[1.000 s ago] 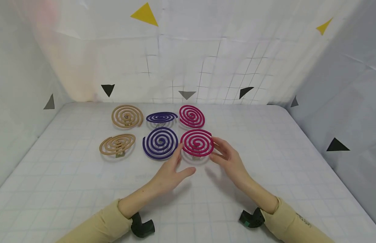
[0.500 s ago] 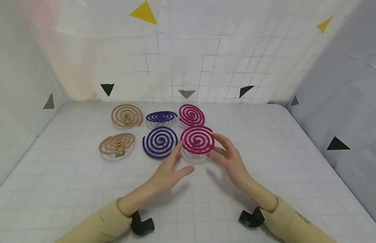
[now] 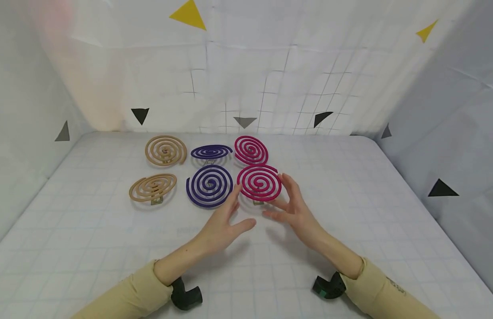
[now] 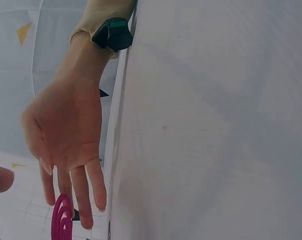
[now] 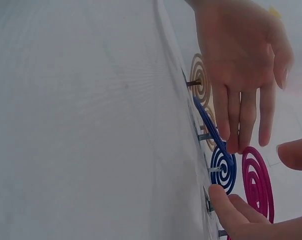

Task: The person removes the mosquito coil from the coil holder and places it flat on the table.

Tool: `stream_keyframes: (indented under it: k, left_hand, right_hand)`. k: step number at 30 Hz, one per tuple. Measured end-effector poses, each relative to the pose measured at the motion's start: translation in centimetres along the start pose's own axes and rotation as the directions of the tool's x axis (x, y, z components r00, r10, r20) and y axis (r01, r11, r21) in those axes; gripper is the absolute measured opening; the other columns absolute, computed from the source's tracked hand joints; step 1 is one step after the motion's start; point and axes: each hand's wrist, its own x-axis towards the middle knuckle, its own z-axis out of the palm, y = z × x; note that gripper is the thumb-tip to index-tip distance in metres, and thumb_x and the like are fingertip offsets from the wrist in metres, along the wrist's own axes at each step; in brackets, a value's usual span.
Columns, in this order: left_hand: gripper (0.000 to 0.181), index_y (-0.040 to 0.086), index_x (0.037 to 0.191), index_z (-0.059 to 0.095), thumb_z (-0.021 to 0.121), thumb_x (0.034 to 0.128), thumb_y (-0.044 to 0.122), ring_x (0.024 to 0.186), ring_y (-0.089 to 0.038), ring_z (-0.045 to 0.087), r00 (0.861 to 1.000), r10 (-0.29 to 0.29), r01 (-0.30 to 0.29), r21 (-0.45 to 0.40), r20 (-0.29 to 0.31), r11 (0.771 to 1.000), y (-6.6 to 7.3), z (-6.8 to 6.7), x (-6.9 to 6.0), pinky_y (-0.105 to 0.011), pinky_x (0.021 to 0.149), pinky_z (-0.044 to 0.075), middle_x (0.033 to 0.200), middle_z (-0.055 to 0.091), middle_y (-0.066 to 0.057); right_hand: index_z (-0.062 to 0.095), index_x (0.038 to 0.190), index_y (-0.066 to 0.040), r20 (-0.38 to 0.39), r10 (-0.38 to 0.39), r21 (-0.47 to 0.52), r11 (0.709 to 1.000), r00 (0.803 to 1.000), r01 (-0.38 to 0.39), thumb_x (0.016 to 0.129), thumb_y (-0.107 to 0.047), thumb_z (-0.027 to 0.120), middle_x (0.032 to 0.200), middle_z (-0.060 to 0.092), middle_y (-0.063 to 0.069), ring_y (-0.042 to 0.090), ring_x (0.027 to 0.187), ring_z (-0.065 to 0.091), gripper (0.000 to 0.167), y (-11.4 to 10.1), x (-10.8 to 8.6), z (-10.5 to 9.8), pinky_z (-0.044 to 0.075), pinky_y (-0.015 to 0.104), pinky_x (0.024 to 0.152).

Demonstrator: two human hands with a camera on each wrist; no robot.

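Tan spiral coils (image 3: 165, 151), dark blue spiral coils (image 3: 210, 182), left hand (image 3: 219, 231) unclenched, fingers straight; front magenta spiral coil (image 3: 260, 184) between hands (contact unclear), over white gridded counter (image 3: 370, 212); right hand (image 3: 298, 217) loosely spread.

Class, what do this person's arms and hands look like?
No glove covers the left hand or right hand. The left sleeve and right sleeve are beige; the right carries a dark, unreadable marking. Dark, angular devices sit near both wrists; the right one has a green patch.
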Motion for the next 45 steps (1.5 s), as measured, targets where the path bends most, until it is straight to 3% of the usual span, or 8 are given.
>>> stream_keyframes:
  k: [8, 12, 17, 21, 28, 37, 45]
  left_hand:
    - [0.088, 0.011, 0.161, 0.011, 0.068, 0.0944, 0.018, 0.152, -0.031, 0.023, 1.000, -0.006, 0.007, 0.017, -0.011, 1.000, 0.4, 0.0, 0.3, -0.043, 0.122, 0.026, 0.169, 0.010, -0.007]
    - [0.088, 0.012, 0.162, 0.012, 0.068, 0.0949, 0.025, 0.150, -0.031, 0.027, 1.000, -0.013, 0.013, 0.053, 0.002, 0.998, 0.9, 0.1, 0.9, -0.044, 0.121, 0.029, 0.169, 0.010, -0.003]
    - [0.089, 0.017, 0.162, 0.011, 0.066, 0.0952, 0.037, 0.149, -0.031, 0.030, 0.998, -0.065, 0.063, 0.098, 0.024, 0.993, 1.7, 0.4, 1.8, -0.048, 0.120, 0.032, 0.168, 0.009, 0.002]
    - [0.089, 0.015, 0.162, 0.009, 0.065, 0.0959, 0.037, 0.150, -0.031, 0.029, 0.998, -0.056, 0.052, 0.102, 0.036, 0.993, 1.9, 0.7, 2.4, -0.049, 0.120, 0.031, 0.168, 0.009, 0.002]
    - [0.090, 0.015, 0.162, 0.008, 0.064, 0.0960, 0.039, 0.151, -0.028, 0.027, 0.998, -0.041, 0.035, 0.112, 0.045, 0.993, 2.0, 1.2, 3.2, -0.048, 0.122, 0.026, 0.168, 0.010, 0.002]
    - [0.088, 0.015, 0.162, 0.009, 0.061, 0.0964, 0.041, 0.152, -0.023, 0.021, 0.996, -0.058, 0.050, 0.124, 0.061, 0.991, 2.6, 1.9, 4.0, -0.048, 0.124, 0.021, 0.168, 0.011, 0.001]
    - [0.083, 0.017, 0.162, 0.008, 0.054, 0.0991, 0.045, 0.153, -0.019, 0.017, 0.995, -0.068, 0.058, 0.114, 0.078, 0.992, 2.2, 2.7, 5.0, -0.045, 0.125, 0.019, 0.168, 0.008, 0.004]
  right_hand:
    - [0.008, 0.158, -0.012, 0.003, -0.036, -0.005, 0.999, 0.999, 0.036, 0.092, 0.007, 0.053, 0.167, 0.006, 0.007, 0.045, 0.145, 0.031, 0.083, -0.6, -0.1, -0.7, 0.048, 0.045, 0.104]
    - [0.011, 0.159, -0.011, -0.026, -0.043, -0.059, 0.997, 0.999, 0.041, 0.092, 0.003, 0.055, 0.166, 0.012, 0.007, 0.038, 0.148, 0.028, 0.081, -1.2, -0.4, -1.6, 0.043, 0.041, 0.110]
    - [0.014, 0.158, -0.009, -0.069, -0.052, -0.126, 0.991, 0.996, 0.043, 0.093, 0.000, 0.055, 0.166, 0.018, 0.007, 0.030, 0.152, 0.023, 0.077, -1.7, -0.6, -2.5, 0.033, 0.040, 0.116]
    - [0.016, 0.158, -0.007, -0.094, -0.061, -0.158, 0.986, 0.994, 0.045, 0.095, -0.002, 0.055, 0.165, 0.021, 0.009, 0.028, 0.153, 0.021, 0.075, -1.8, -0.6, -3.0, 0.028, 0.041, 0.119]
    - [0.017, 0.158, -0.007, -0.127, -0.062, -0.207, 0.978, 0.990, 0.035, 0.097, -0.006, 0.057, 0.165, 0.024, 0.008, 0.026, 0.153, 0.021, 0.073, -1.9, -0.9, -3.7, 0.034, 0.021, 0.115]
    - [0.021, 0.157, -0.005, -0.174, -0.039, -0.219, 0.976, 0.984, -0.001, 0.097, -0.005, 0.053, 0.163, 0.027, 0.010, 0.028, 0.152, 0.023, 0.068, -2.0, -0.7, -4.7, 0.035, 0.012, 0.110]
    - [0.022, 0.156, -0.003, -0.202, -0.035, -0.223, 0.975, 0.979, -0.011, 0.100, -0.008, 0.050, 0.164, 0.027, 0.011, 0.029, 0.152, 0.024, 0.063, -2.1, -0.3, -5.8, 0.036, 0.015, 0.110]
